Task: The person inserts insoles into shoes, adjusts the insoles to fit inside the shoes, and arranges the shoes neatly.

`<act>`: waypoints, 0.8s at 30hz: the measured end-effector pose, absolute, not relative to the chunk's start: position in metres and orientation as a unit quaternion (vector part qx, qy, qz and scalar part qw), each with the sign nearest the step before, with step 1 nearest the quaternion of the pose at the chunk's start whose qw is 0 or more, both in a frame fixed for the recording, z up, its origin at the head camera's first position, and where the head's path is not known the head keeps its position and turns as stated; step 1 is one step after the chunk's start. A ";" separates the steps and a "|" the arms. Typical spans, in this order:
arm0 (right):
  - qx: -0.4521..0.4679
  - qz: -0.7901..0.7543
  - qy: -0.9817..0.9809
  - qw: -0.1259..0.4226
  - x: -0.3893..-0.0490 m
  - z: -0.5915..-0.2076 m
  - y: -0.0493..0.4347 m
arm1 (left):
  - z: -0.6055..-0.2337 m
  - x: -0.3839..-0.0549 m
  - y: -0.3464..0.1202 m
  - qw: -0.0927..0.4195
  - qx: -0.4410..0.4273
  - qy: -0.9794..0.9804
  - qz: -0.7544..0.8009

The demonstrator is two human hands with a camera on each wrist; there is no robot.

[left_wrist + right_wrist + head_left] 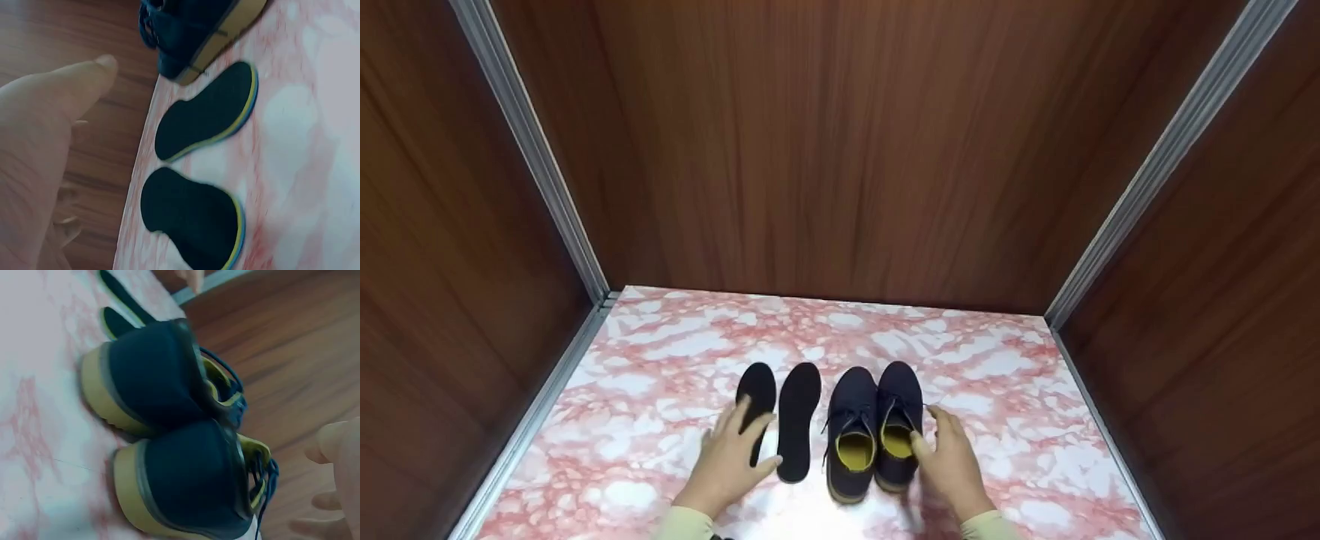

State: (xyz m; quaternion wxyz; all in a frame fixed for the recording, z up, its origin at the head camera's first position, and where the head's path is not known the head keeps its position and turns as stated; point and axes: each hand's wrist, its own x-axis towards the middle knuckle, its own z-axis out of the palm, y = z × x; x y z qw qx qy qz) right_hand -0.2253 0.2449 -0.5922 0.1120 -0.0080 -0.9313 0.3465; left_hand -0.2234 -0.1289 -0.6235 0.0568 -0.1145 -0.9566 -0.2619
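Two black insoles lie side by side: the left insole [757, 379] and the right insole [799, 420]. In the left wrist view, yellow and blue edges show on the near insole [194, 216] and the far insole [208, 112]. My left hand [725, 463] hovers over the left insole, fingers spread, holding nothing. To the right stands a pair of dark navy lace-up shoes with yellow linings, the left shoe [851, 397] beside the right shoe [898, 379]. Beside the right shoe is my right hand [952, 459], fingers apart; the right wrist view shows a gap between hand [343, 478] and shoe [194, 478].
A pink-and-white marbled surface [660, 420] lies under everything. Brown wood-grain panels [825, 150] enclose it at the back and both sides. Grey metal strips [536, 150] run along the corners and side edges.
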 end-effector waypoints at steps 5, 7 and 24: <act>-0.005 0.322 -0.938 0.128 -0.221 -0.596 0.232 | -0.621 -0.219 -0.111 0.086 -0.194 -0.935 -0.284; -0.015 0.321 -0.939 0.122 -0.222 -0.598 0.230 | -0.618 -0.218 -0.103 0.090 -0.222 -0.930 -0.280; -0.102 0.339 -0.935 -0.027 -0.273 -0.594 0.231 | -0.635 -0.207 -0.053 0.054 -0.317 -0.906 -0.276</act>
